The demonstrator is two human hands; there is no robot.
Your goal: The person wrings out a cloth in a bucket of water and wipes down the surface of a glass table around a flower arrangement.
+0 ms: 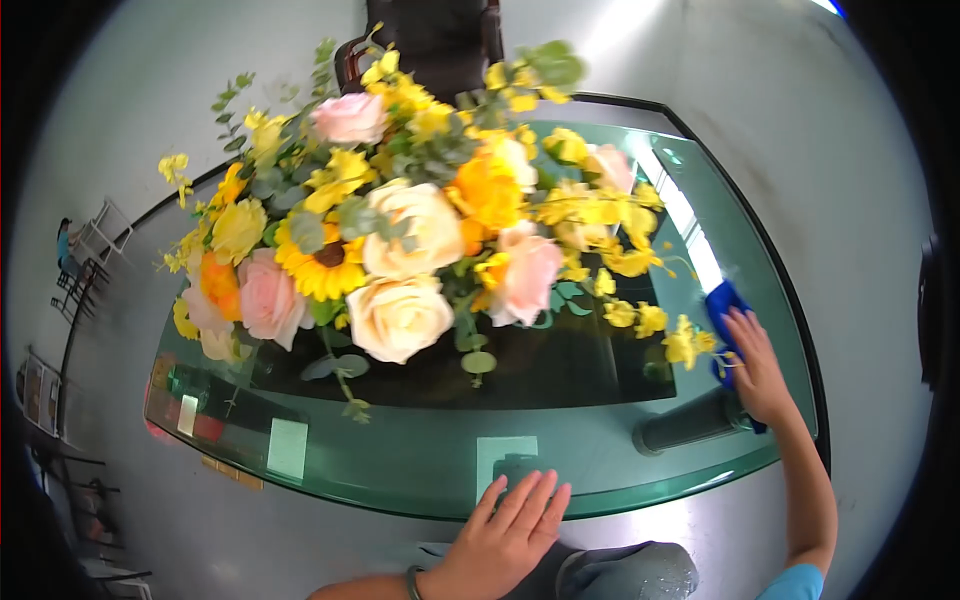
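At the right side of the glass table (600, 478), my right hand (760, 370) lies on a blue cloth (727, 310), its fingers stretched over the cloth. My left hand (508, 525) is at the table's near edge, fingers spread, with nothing in it. A large bunch of yellow, pink, cream and orange flowers (405, 230) stands over the middle and left of the table. The base of the bunch is hidden. Close to my right wrist is a dark cylindrical shape (685, 424) at the glass.
Behind the flowers stands a dark chair (430, 35). Far left, a person (68, 250) is near white and dark chairs. Light rectangles (288, 448) show at the glass's near edge. My knee (630, 572) is below the table edge.
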